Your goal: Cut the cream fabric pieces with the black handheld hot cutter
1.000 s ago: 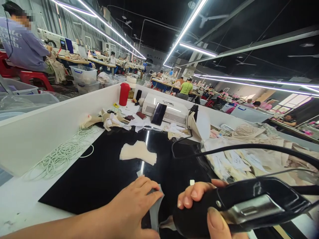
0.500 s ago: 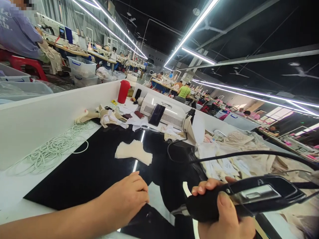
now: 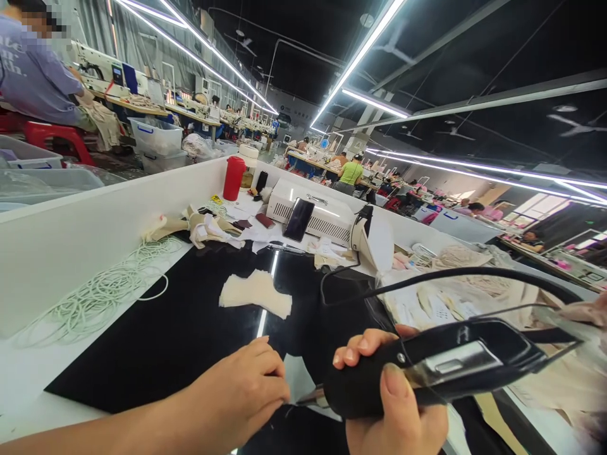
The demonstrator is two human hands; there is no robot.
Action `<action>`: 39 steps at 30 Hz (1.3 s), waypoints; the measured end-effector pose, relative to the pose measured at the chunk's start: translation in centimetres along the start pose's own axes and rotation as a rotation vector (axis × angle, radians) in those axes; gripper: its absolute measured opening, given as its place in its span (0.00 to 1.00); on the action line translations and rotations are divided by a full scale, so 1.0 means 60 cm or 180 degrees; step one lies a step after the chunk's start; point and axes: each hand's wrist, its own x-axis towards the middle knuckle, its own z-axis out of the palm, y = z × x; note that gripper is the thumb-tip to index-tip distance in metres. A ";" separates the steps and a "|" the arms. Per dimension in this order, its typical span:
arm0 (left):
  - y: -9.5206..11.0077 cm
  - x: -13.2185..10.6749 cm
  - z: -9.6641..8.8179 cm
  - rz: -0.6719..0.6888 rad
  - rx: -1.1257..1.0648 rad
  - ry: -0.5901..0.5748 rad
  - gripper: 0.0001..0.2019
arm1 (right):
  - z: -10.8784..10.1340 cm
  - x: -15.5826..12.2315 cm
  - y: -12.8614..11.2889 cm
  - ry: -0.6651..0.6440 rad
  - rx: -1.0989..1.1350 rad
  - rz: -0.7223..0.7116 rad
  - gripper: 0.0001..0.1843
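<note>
My right hand [image 3: 398,404] is wrapped round a black electric hand tool [image 3: 441,366] with a silver panel and a pointed metal tip. The tip points left, close to the fingertips of my left hand [image 3: 251,388]. That left hand is curled low over the glossy black sheet [image 3: 156,335]; whatever its fingers hold is hidden. A pale piece [image 3: 298,378] shows between the two hands, partly covered by them. Farther forward, a cream cut-out stack [image 3: 256,294] lies flat on the sheet.
Pale green cord [image 3: 109,291] lies tangled at left. At the back are a red flask [image 3: 234,179], a phone [image 3: 298,219] and a white vented machine [image 3: 313,212]. A black cable [image 3: 455,273] arches over bagged pieces [image 3: 427,303] at right. One person [image 3: 38,69] sits beyond the left partition.
My right hand and the electric hand tool have moved left, bringing the metal tip close to my left fingers. My left hand has shifted slightly right and stays curled.
</note>
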 end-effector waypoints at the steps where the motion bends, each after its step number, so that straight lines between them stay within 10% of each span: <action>1: 0.001 0.001 0.000 0.0007 0.0003 -0.0001 0.13 | -0.002 0.000 0.001 -0.0032 0.0006 -0.0020 0.17; 26: 0.003 0.002 -0.005 -0.0229 -0.0365 -0.0067 0.14 | -0.010 0.035 0.000 0.0387 -0.0157 0.0021 0.18; 39: 0.015 0.010 -0.011 -0.0440 -0.0621 -0.0658 0.23 | -0.020 0.002 0.001 -0.0241 0.0115 -0.0084 0.17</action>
